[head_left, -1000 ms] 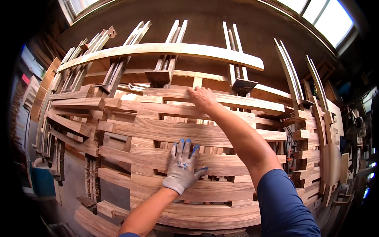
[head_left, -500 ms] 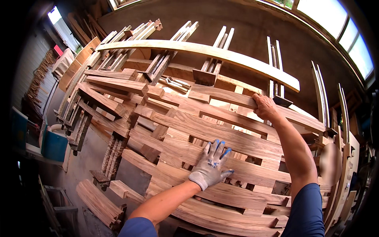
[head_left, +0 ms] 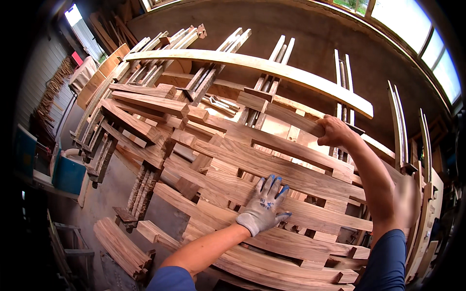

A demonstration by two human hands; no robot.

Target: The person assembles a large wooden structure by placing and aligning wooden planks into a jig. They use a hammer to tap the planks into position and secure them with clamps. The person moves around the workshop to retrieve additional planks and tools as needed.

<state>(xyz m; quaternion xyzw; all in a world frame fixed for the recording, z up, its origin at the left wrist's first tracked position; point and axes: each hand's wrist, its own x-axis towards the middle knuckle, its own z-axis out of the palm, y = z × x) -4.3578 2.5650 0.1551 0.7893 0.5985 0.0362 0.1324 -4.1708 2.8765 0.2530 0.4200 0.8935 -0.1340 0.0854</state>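
The gloved left hand [head_left: 264, 207] lies flat, fingers spread, on the wooden slats [head_left: 320, 216] beneath it; farther up and to its right, the bare right hand [head_left: 337, 132] curls its fingers around an upper board [head_left: 293, 118], which extends leftward from its grip.

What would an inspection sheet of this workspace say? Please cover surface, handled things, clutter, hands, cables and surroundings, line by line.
Surface: slatted wooden assembly with gaps between its slats.
Handled things: narrow wooden bar at the far side.
Clutter: loose-looking timber pieces piled at left.
Hands: left hand, gloved, flat on the assembly; right hand, bare, gripping the bar.
Cables: none made out for certain.
Surroundings: screw clamps, pale board across them, window at upper right, teal bin at left.
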